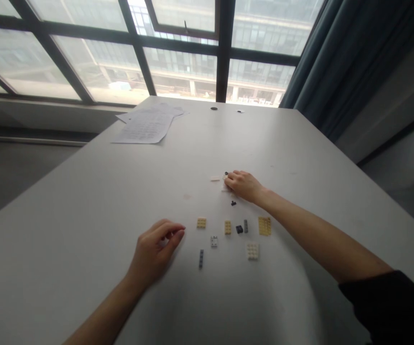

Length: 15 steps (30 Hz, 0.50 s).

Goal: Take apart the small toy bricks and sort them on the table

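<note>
The right hand (243,186), fingers bent down, partly covers a white piece (224,188) on the worktop (85,215) (whether it grips anything, I cannot tell); the left hand (156,245), loosely curled with thumb near fingertips and nothing visible in it, is near a yellow brick (201,223) and a dark strip (201,258).

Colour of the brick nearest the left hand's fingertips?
The brick is pale yellow; seen best in the head view.
</note>
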Motion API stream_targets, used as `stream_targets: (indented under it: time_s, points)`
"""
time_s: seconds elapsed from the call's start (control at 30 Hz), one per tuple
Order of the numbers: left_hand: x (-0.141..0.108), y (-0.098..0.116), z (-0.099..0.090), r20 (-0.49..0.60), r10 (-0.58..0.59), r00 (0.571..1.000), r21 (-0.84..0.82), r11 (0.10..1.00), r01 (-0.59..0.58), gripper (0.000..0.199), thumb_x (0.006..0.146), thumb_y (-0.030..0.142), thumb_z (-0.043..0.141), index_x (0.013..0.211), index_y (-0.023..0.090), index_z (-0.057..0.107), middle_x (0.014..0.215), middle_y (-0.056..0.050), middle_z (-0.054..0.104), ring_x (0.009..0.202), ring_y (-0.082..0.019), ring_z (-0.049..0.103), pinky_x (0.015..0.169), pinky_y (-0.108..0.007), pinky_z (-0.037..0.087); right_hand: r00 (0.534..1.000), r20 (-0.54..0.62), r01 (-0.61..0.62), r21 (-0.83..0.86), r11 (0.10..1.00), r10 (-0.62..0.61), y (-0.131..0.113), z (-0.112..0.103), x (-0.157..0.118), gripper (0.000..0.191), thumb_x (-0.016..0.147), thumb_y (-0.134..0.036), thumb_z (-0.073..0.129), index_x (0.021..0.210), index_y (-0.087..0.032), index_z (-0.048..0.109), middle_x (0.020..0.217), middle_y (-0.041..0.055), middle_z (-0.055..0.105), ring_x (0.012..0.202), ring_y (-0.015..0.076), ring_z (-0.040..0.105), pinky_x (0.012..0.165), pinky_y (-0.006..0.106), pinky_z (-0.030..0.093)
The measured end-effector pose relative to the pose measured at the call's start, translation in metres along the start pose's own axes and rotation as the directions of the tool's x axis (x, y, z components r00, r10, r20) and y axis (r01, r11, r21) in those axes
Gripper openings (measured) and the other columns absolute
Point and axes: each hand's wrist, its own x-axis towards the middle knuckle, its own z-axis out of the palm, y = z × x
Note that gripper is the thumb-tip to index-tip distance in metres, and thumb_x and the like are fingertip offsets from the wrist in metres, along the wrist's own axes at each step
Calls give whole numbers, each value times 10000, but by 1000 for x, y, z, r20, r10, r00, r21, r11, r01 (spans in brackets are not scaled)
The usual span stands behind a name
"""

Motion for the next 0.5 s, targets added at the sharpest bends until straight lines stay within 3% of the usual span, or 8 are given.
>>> stream_targets:
  time_s: [0.1,0.17,0.2,0.27,0.33,0.43,0.5]
  points:
    - [0,0,0,-13,-2,1000,9,1000,2,175,873,327,533,848,195,645,796,-25,630,709,-141,542,668,-255,461,995,-81,-63,49,997,67,-1,-6,-11,272,898,-28,430,1074,-126,612,1028,121,622,953,219,557,804,316,424]
    - [0,-1,-1,-40,1,999,17,1000,0,172,876,320,534,852,191,644,786,-21,622,702,-137,533,666,-254,456,955,-224,-135,256,957,194,-6,-13,-24,302,899,-32,415,1098,-142,613,1043,106,623,964,199,566,828,308,435]
    - [-1,-1,-1,-57,4,998,21,1000,-2,167,877,315,534,857,191,644,785,-19,619,701,-136,530,668,-255,454,907,-297,-151,434,888,300,-11,-17,-32,279,903,-60,424,1075,-148,625,1031,95,629,940,185,579,829,304,445]
    - [-2,2,-1,-88,15,996,30,999,-13,152,877,304,539,865,194,643,787,-17,613,706,-137,532,677,-258,457,809,-298,-123,757,642,507,-25,-24,-50,205,890,-137,476,997,-163,649,939,62,648,829,164,600,774,303,473]
    - [-2,12,1,-97,37,995,26,999,-35,134,872,292,548,877,197,644,799,-20,616,717,-140,543,683,-260,464,756,-139,-72,954,291,640,-45,-29,-70,145,833,-194,556,941,-162,648,773,23,646,710,154,598,688,303,488]
    - [3,40,7,-66,85,994,-23,996,-87,109,853,269,581,906,200,646,817,-23,630,703,-135,554,655,-249,470,756,105,-23,991,-134,647,-75,-33,-94,141,757,-206,627,889,-161,645,644,-13,621,627,139,580,649,300,485]
    - [9,62,14,-33,104,994,-70,992,-106,137,833,256,617,957,205,643,795,-13,634,673,-127,548,633,-240,467,768,196,3,951,-310,609,-92,-33,-105,164,727,-200,660,885,-163,645,641,-11,636,624,136,588,654,297,486]
